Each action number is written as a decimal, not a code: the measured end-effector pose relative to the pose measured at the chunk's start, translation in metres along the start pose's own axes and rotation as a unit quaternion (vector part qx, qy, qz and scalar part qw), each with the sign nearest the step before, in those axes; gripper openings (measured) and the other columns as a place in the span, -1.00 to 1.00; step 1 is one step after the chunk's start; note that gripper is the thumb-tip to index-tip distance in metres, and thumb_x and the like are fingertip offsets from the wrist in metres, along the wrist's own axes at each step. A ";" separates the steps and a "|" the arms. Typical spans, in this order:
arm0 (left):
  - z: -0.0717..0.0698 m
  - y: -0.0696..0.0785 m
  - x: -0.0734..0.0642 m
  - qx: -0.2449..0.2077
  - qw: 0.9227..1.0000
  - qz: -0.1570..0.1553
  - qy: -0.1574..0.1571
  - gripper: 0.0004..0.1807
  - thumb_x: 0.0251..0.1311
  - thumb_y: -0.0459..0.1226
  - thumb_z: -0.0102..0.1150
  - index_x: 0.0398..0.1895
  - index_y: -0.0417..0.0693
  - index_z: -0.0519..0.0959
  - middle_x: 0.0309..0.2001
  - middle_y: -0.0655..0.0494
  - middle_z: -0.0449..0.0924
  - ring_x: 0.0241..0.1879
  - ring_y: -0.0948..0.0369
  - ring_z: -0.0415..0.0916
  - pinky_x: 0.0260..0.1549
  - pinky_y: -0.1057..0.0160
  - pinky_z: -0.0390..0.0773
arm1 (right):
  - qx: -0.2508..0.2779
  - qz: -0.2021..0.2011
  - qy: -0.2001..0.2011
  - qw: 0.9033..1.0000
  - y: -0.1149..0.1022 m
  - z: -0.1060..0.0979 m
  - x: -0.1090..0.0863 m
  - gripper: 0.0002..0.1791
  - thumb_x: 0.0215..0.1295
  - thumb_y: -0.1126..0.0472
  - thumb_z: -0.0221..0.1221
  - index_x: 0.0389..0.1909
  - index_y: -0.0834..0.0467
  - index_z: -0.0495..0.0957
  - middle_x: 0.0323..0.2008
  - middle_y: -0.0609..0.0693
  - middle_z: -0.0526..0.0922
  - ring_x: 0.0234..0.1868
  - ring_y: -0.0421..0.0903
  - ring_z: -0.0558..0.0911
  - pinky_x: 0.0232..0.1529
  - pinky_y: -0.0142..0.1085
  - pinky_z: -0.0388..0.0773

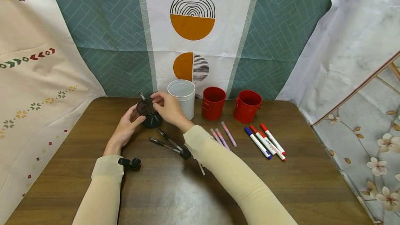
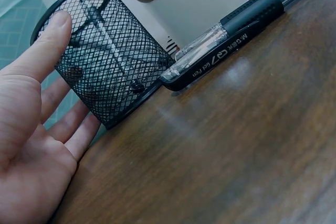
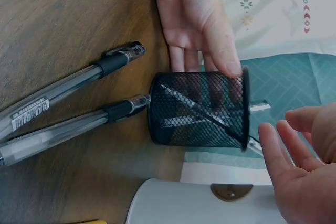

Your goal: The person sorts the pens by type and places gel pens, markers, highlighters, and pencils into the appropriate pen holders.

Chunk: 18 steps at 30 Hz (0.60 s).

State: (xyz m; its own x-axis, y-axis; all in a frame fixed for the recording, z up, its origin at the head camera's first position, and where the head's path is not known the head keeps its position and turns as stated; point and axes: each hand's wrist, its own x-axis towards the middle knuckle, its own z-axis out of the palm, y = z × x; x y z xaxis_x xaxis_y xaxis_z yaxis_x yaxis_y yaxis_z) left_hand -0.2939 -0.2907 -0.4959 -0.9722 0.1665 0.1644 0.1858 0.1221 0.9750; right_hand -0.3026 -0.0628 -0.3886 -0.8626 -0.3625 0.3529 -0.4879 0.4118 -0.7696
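My left hand (image 1: 125,127) holds a black mesh pen cup (image 3: 199,109) upright on the table, its thumb by the rim and its fingers round the far side. Two clear-barrelled pens lean inside the cup, their ends poking past the rim. Just above the rim, my right hand (image 1: 171,109) has loosely bent fingers with nothing between them; the right wrist view shows a small gap from the fingertips to the pen ends. Two black-gripped gel pens (image 3: 67,88) lie on the wood in front of the cup, one tip close to its base.
Right of the cup stand a white bucket (image 1: 187,104) and two red buckets (image 1: 213,103). Several pink pens (image 1: 229,134) and several red and blue markers (image 1: 257,143) lie before them. A thin pale pen (image 1: 201,168) pokes out from under the right sleeve. Fabric hangs behind the table.
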 end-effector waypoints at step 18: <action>-0.001 -0.003 -0.001 0.002 1.000 0.001 -0.003 -0.24 0.60 -0.21 0.15 0.73 0.01 0.07 0.62 -0.27 0.16 0.60 -0.22 0.10 0.17 0.59 0.42 | -0.019 -0.042 -0.051 0.998 -0.006 -0.039 -0.029 -0.73 0.45 0.31 0.32 0.12 0.22 0.68 -0.06 0.08 0.79 -0.07 -0.06 0.76 0.06 -0.41 0.66</action>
State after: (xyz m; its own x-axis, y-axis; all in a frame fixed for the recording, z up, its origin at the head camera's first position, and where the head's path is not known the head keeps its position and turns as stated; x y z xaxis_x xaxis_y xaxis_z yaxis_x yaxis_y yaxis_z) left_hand -0.2938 -0.2923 -0.4985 -0.9709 0.1724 0.1662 0.1890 0.1259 0.9739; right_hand -0.2800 -0.0220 -0.3729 -0.8009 -0.4801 0.3578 -0.5648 0.4073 -0.7177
